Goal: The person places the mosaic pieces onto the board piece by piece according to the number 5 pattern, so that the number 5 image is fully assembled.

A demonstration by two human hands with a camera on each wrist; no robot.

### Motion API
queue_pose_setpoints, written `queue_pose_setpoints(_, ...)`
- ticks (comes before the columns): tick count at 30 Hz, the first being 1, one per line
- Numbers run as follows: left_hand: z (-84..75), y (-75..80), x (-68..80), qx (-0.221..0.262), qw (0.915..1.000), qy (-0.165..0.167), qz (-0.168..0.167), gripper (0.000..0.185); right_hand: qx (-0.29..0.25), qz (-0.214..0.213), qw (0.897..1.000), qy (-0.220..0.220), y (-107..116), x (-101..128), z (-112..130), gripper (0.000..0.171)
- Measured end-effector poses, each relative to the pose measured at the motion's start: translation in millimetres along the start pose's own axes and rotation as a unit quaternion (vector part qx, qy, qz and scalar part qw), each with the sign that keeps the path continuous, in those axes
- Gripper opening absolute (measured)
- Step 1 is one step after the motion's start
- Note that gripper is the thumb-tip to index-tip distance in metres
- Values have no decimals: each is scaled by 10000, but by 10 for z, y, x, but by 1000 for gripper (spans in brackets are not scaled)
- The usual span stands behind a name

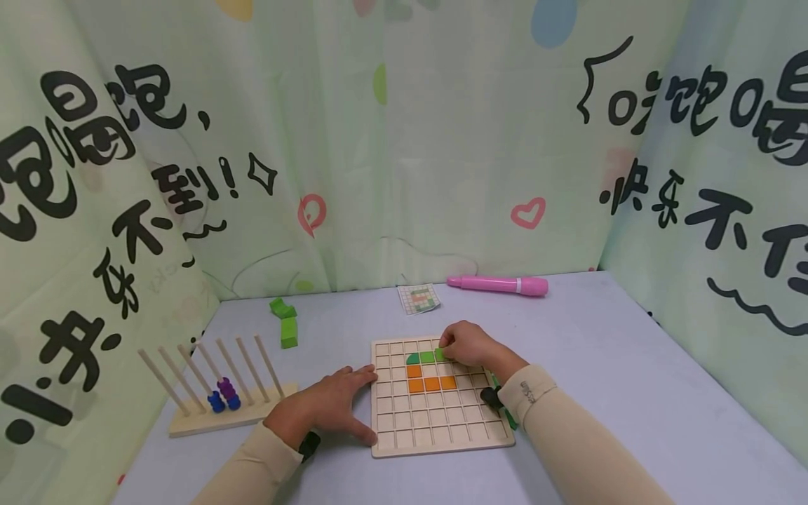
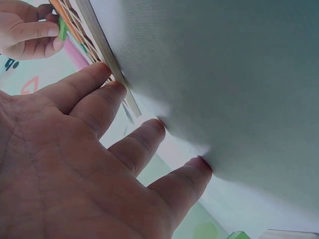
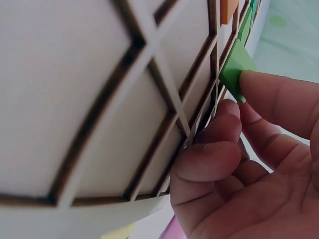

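Observation:
A wooden grid board [image 1: 435,421] lies on the table. My left hand [image 1: 337,400] rests at its left side, fingers spread, with thumb and fingertips touching the edge. My right hand [image 1: 470,345] is over the board's upper part and pinches a light green square tile [image 3: 237,69], which sits tilted at a grid cell in the right wrist view. Left of that tile are a green square tile [image 1: 427,357] and a darker green tile with a rounded corner [image 1: 413,359]. Below them several orange square tiles [image 1: 432,384] sit in cells, forming an L.
A wooden peg rack [image 1: 217,421] with blue and purple beads stands at left. Green blocks [image 1: 289,332] lie behind it. A patterned card [image 1: 419,299] and a pink marker-shaped object [image 1: 495,285] lie at the back. Green pieces [image 1: 510,419] show partly beneath my right wrist.

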State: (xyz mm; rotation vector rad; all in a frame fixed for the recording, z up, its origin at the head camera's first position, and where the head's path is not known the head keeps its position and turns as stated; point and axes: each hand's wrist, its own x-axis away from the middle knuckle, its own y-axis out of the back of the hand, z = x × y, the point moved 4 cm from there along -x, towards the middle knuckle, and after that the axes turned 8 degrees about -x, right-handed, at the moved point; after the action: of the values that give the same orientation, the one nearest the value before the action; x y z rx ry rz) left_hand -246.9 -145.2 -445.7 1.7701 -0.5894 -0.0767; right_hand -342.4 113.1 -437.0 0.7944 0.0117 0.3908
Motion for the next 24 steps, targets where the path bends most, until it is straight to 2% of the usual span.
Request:
queue_pose_setpoints(5, 0, 3, 1, 48, 10000, 23, 30, 105, 354, 22, 9994, 35, -21, -22, 18, 8)
queue_pose_setpoints(11, -10, 13, 8, 58, 10000, 14, 37, 105, 493, -23, 9988, 16, -17, -7, 49, 6)
queue_pose_setpoints(16, -13, 26, 18, 70, 10000, -5, 39, 105, 335, -72, 9994, 41, 51, 32, 29, 12)
queue_pose_setpoints(24, -24, 9, 11, 62, 9999, 144, 55, 105, -195, -128, 9997, -122, 235, 154, -179, 14)
